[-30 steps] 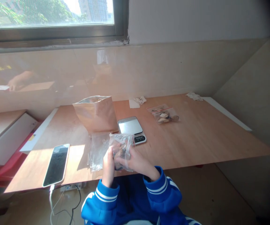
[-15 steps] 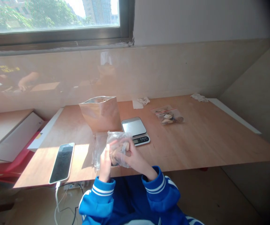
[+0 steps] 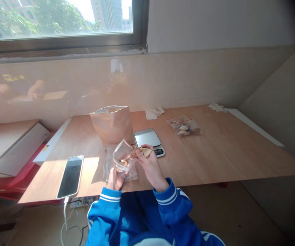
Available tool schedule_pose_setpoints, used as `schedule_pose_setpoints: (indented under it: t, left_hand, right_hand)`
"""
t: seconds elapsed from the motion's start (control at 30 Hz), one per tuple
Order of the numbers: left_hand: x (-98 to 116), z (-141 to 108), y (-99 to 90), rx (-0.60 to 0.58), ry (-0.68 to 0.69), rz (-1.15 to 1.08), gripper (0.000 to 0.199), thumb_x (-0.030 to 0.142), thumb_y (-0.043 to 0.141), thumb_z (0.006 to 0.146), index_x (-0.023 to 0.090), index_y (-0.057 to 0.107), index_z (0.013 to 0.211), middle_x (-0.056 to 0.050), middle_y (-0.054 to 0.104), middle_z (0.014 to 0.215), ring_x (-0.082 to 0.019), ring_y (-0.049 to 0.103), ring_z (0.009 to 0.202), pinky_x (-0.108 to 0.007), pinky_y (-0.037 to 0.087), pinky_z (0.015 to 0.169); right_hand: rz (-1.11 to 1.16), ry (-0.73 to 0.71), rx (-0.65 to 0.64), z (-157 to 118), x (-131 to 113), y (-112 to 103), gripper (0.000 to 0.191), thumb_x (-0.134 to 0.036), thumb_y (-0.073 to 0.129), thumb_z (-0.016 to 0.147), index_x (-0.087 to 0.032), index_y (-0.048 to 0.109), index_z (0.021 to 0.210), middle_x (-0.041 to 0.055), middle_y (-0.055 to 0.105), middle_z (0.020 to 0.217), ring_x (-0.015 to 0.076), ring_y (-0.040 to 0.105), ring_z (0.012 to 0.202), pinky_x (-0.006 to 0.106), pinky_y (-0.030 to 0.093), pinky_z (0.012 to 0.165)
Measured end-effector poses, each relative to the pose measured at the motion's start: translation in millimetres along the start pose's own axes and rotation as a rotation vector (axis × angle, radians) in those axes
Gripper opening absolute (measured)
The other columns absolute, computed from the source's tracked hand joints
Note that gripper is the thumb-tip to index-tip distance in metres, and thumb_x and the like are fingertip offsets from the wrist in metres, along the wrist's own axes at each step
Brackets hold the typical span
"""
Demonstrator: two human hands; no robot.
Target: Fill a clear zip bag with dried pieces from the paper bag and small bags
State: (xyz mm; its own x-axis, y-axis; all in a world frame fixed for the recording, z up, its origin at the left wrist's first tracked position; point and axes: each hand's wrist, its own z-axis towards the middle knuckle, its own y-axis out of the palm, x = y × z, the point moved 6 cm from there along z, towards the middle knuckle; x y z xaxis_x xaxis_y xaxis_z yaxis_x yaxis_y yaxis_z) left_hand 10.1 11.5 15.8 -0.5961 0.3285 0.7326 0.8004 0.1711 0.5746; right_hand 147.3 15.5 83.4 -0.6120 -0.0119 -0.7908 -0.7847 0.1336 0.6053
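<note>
My left hand (image 3: pixel 116 178) grips a clear plastic bag (image 3: pixel 120 150) from below; its mouth stands wide. Inside lie a few tan dried slices (image 3: pixel 123 162). My right hand (image 3: pixel 149 164) holds several pale brown dried slices (image 3: pixel 144 151), which look like dried mushroom, beside the bag's mouth. Behind my right hand is a digital kitchen scale (image 3: pixel 147 137) with a bare steel plate, its display partly covered by my fingers. More flat clear bags (image 3: pixel 107 160) lie under and beside my left hand. A kraft paper pouch (image 3: pixel 113 126) stands with its top open behind the bag.
Filled zip bags of brown pieces (image 3: pixel 183 128) lie right of the scale. A phone (image 3: pixel 70 176) on a white cable (image 3: pixel 65 215) lies at the table's front left. Crumpled tissue (image 3: pixel 158 111) and white paper (image 3: pixel 151 114) rest near the wall. The table's front edge (image 3: pixel 226 180) runs before me.
My right hand has come out of the clear bag and moved slightly right and up, with dried slices now in its fingers. The bag's mouth has turned up and widened in my left hand.
</note>
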Motion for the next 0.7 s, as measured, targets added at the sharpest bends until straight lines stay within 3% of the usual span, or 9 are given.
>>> schedule_pose_setpoints:
  t: [0.37, 0.53, 0.7]
  left_hand:
    - [-1.6, 0.0, -6.6, -0.103, -0.02, -0.152, 0.03, 0.026, 0.042, 0.092, 0.021, 0.07, 0.098, -0.001, 0.071, 0.109, -0.015, 0.07, 0.084, -0.016, 0.053, 0.057]
    - [-9.3, 12.3, -19.6, -0.14, -0.055, -0.21, 0.037, 0.027, 0.033, 0.096, 0.021, 0.063, 0.116, -0.004, 0.068, 0.117, -0.014, 0.07, 0.086, -0.017, 0.054, 0.059]
    - [-17.1, 28.8, -31.5, -0.171, -0.098, -0.259, 0.044, 0.028, 0.024, 0.097, 0.021, 0.049, 0.133, -0.01, 0.068, 0.116, -0.016, 0.071, 0.08, -0.02, 0.056, 0.055]
  right_hand:
    - [0.267, 0.107, -0.049, 24.6, -1.5, 4.0, 0.039, -0.022, 0.076, 0.065, -0.026, 0.049, 0.093, -0.0047, 0.067, 0.088, 0.0141, 0.067, 0.085, 0.034, 0.055, 0.083]
    - [0.313, 0.016, -0.081, 53.1, -29.3, 19.8, 0.032, -0.018, 0.074, 0.066, -0.025, 0.05, 0.085, -0.0061, 0.068, 0.084, 0.0137, 0.067, 0.085, 0.037, 0.054, 0.086]
    - [0.265, -0.164, -0.175, 82.9, -67.3, 60.0, 0.032, -0.017, 0.072, 0.068, -0.025, 0.048, 0.087, -0.0055, 0.066, 0.087, 0.0127, 0.065, 0.085, 0.033, 0.055, 0.082]
